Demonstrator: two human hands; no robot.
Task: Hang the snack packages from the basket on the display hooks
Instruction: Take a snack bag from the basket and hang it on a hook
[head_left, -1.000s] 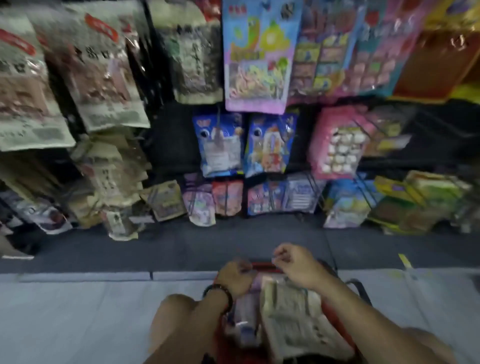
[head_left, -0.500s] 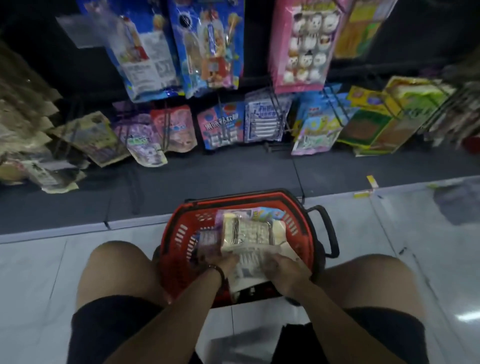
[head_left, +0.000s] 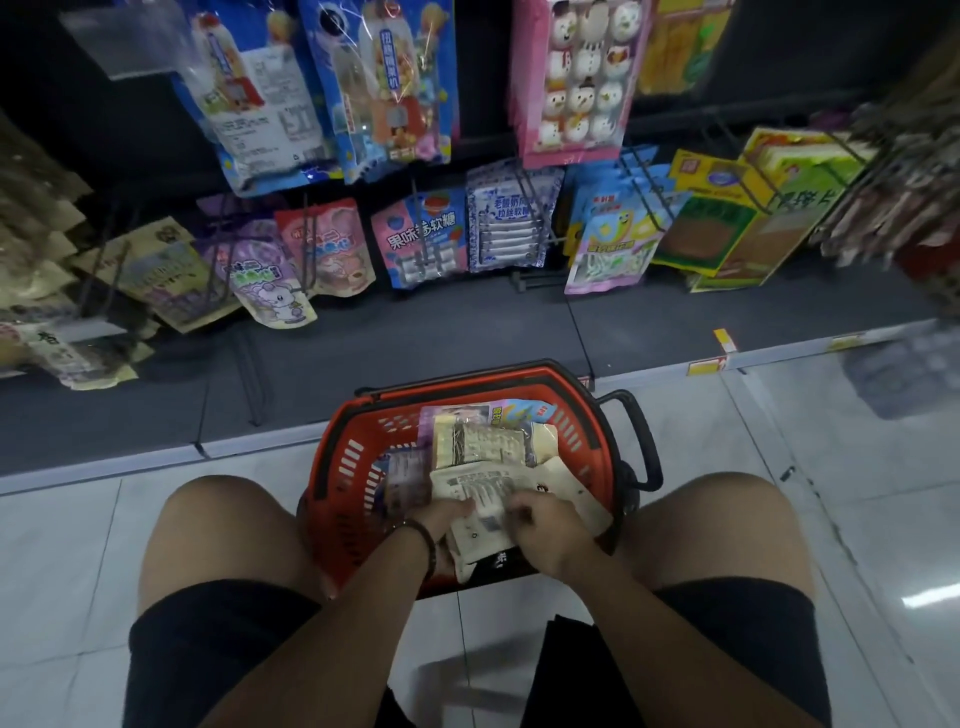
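A red basket (head_left: 343, 467) stands on the floor between my knees, holding several snack packages. A cream package (head_left: 498, 488) with printed text lies on top at the near side. My left hand (head_left: 444, 519) grips its left edge and my right hand (head_left: 545, 525) closes on its lower right part. Behind it lies another pale package (head_left: 483, 441) and a blue-topped one (head_left: 524, 413). Display hooks (head_left: 535, 197) with hanging packages fill the dark rack ahead.
The rack's low dark base (head_left: 467, 332) runs across in front of the basket. Hanging goods include blue packages (head_left: 384, 88), a pink snowman pack (head_left: 582, 78), a purple rabbit bag (head_left: 270, 280) and green-yellow boxes (head_left: 727, 218). White floor tiles (head_left: 831, 467) spread to the right.
The view tilted down from the rack to the basket. Both hands dropped from the basket's far rim to its near side and closed on the cream package.
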